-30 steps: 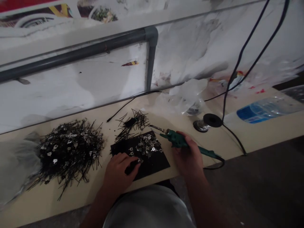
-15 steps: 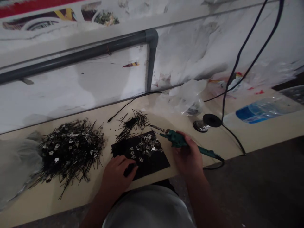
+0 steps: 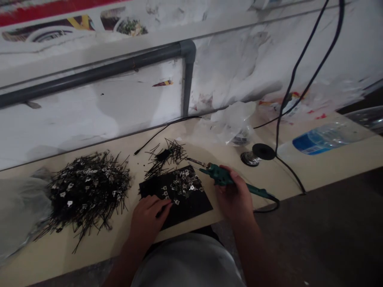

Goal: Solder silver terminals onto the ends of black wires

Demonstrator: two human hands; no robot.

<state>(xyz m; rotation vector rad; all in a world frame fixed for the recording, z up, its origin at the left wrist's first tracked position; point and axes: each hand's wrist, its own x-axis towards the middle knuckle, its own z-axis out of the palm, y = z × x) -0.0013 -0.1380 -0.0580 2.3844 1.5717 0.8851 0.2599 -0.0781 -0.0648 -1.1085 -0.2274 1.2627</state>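
My right hand (image 3: 236,195) is wrapped round a green soldering iron (image 3: 221,175), whose metal tip points left above the far edge of a black mat (image 3: 191,205). On the mat lie small silvery metal pieces (image 3: 187,180), a few of them in a short column at its left. My left hand (image 3: 151,213) is over the mat's left part, with thumb and forefinger together beside a metal piece (image 3: 176,202); whether they pinch anything is too small to tell. Behind the mat sits a small heap of black wires (image 3: 167,155).
A large pile of black wires with metal ends (image 3: 89,187) lies at the left beside a plastic bag (image 3: 20,211). Right of the iron are a solder spool (image 3: 259,154) and a blue-labelled bottle (image 3: 320,139). Black cables (image 3: 295,75) hang at the right.
My left thumb and forefinger have moved slightly up and closer together, near the metal pieces. My right hand keeps its hold on the iron. The view has shifted slightly.
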